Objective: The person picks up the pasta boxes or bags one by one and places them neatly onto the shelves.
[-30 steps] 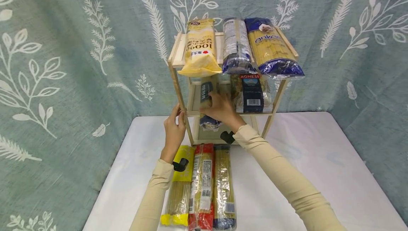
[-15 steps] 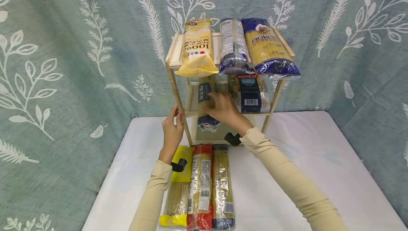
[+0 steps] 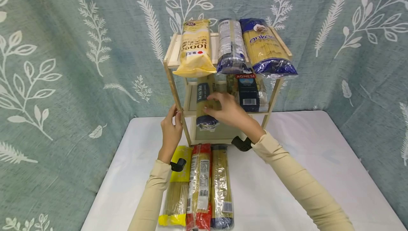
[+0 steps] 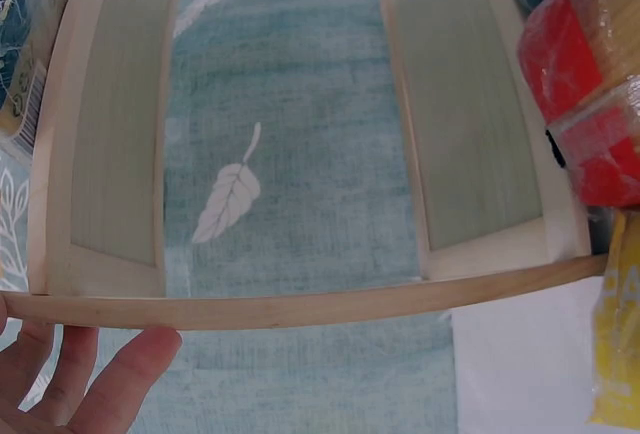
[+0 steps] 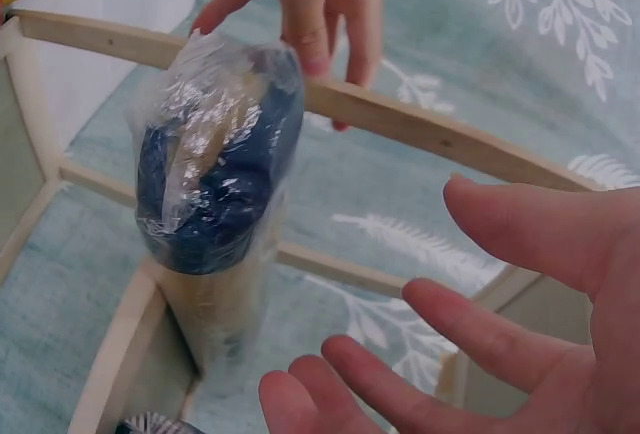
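Note:
A small wooden shelf rack [image 3: 188, 127] stands on the white table. My left hand [image 3: 172, 130] grips its left front post [image 4: 300, 309], thumb and fingers on different sides of it. On the middle shelf lies a pasta pack [image 3: 203, 108] with a dark label and blue end, its crinkled front end jutting past the shelf edge. Beside that pack, my right hand [image 3: 231, 110] has its fingers spread and slightly bent. The right wrist view shows a gap between this hand [image 5: 520, 324] and the pack [image 5: 220, 194].
An Agnesi pasta pack [image 3: 248, 93] lies at the right on the middle shelf. Above are a yellow pack [image 3: 195, 48], a blue-ended pack [image 3: 231, 47] and an Ankara pack [image 3: 267, 48]. Yellow [image 3: 179, 188], red [image 3: 200, 188] and blue-ended spaghetti packs [image 3: 221, 185] lie on the table in front.
My right hand has let go of the dark-labelled pasta pack and drawn off a little to the right. My left hand stays on the post.

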Tool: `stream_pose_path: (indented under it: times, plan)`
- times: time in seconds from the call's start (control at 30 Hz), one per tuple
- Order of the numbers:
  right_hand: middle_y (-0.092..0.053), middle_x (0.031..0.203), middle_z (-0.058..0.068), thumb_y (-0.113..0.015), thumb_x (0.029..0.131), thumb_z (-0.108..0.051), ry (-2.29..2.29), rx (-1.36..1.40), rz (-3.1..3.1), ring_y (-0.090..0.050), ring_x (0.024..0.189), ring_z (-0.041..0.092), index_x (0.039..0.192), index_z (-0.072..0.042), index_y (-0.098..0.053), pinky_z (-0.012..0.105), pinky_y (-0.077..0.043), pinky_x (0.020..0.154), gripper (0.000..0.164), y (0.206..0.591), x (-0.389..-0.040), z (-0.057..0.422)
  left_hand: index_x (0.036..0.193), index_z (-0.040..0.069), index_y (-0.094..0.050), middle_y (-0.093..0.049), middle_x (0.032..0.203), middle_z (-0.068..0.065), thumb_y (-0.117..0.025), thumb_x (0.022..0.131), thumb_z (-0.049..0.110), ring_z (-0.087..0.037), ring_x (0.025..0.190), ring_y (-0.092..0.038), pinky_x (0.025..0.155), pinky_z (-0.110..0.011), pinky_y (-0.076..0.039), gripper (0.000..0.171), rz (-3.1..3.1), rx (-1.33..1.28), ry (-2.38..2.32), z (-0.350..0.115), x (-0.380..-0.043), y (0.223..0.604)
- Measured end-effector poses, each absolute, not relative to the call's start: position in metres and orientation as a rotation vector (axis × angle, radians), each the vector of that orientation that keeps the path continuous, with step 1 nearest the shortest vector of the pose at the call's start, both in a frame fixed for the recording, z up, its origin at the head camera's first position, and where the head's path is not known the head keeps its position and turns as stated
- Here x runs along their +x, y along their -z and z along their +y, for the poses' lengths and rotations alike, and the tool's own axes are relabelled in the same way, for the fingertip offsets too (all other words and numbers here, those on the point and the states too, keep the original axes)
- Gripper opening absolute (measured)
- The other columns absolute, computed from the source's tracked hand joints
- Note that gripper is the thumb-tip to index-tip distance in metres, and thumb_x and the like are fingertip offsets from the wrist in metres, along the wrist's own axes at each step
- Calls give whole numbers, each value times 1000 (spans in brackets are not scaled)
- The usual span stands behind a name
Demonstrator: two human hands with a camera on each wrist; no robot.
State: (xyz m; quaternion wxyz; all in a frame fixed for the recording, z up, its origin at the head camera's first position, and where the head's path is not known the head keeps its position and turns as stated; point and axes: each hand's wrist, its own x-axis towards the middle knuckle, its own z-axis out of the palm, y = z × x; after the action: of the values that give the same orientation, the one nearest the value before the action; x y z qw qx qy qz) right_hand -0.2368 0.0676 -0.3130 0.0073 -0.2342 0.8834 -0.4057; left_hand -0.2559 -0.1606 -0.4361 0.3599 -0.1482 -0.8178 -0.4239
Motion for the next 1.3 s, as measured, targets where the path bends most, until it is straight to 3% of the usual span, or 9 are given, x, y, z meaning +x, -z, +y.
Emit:
stream_pose_path:
  times: [0.4, 0.53, 0.7, 0.9, 1.07, 1.2, 1.3]
  plan:
    - [-56, 124, 14, -65, 91, -25, 1271, -863, 2780, -52, 112, 31, 125, -6, -59, 46, -43, 94, 39, 309, -208, 89, 135, -6, -47, -64, 110, -24, -48, 100, 16, -35, 99, -62, 84, -49, -50, 42, -2124, -363, 1129, -159, -256, 436]
    - [-58, 124, 6, -65, 91, -29, 1261, -829, 2823, -53, 111, 28, 125, -11, -59, 46, -43, 92, 38, 303, -196, 103, 136, -4, -47, -63, 114, -23, -49, 99, 13, -33, 98, -62, 72, -46, -54, 41, -2142, -377, 1170, -161, -254, 436]
    - [-58, 124, 7, -66, 91, -28, 1273, -810, 2887, -52, 111, 27, 125, -12, -59, 48, -43, 90, 39, 297, -186, 128, 138, 1, -46, -57, 124, -19, -53, 97, 8, -31, 103, -60, 61, -43, -56, 43, -2204, -396, 1219, -164, -243, 440]
    - [-61, 119, 12, -65, 91, -26, 1391, -616, 3014, -56, 106, 30, 118, -7, -63, 46, -48, 79, 34, 297, -187, 164, 140, 8, -45, -55, 124, -16, -56, 94, 3, -36, 105, -58, 63, -42, -56, 48, -2295, -376, 1243, -163, -220, 449]
    - [-60, 111, 19, -65, 89, -20, 1546, -387, 3178, -56, 99, 35, 114, -1, -63, 49, -46, 77, 31, 305, -197, 189, 137, 5, -47, -58, 120, -17, -58, 92, 2, -34, 105, -58, 65, -40, -57, 46, -2359, -399, 1207, -160, -199, 455]
    - [-55, 113, 23, -66, 90, -20, 1732, -206, 3201, -54, 101, 38, 119, 5, -54, 49, -44, 81, 41, 314, -208, 202, 136, 6, -49, -59, 119, -15, -59, 92, 1, -32, 106, -58, 66, -37, -57, 46, -2413, -420, 1200, -151, -179, 462]
    - [-54, 116, 22, -60, 93, -27, 1821, -114, 3131, -55, 102, 36, 127, 3, -46, 43, -45, 81, 47, 321, -216, 209, 135, 8, -49, -59, 118, -11, -60, 91, 2, -31, 105, -58, 64, -30, -56, 46, -2451, -412, 1213, -141, -162, 468]
